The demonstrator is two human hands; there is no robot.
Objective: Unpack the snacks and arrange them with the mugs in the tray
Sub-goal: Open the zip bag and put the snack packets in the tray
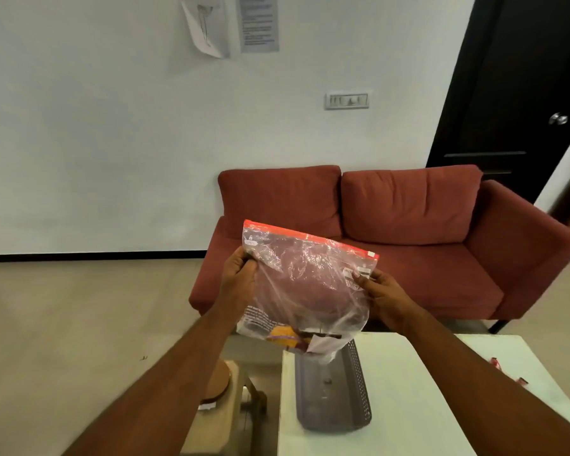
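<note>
Upright, zip bag (pixel 305 291) (seal topmost), both hands

red sofa (pixel 375 245), black door (pixel 514 87), wall switch panel (pixel 347 100), taped papers (pixel 231 24)

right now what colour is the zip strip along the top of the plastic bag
Red-orange; the zip strip runs along the top of the clear plastic bag, clearest in the head view.

At the centre of the frame, the zip bag (pixel 305 284) is showing thin, clear, crinkled, glossy plastic. Below it, the grey tray (pixel 359 386) is looking like matt perforated plastic. The bench (pixel 408 406) is appearing smooth white; the sofa (pixel 408 205) is wearing matt woven cloth.
</note>
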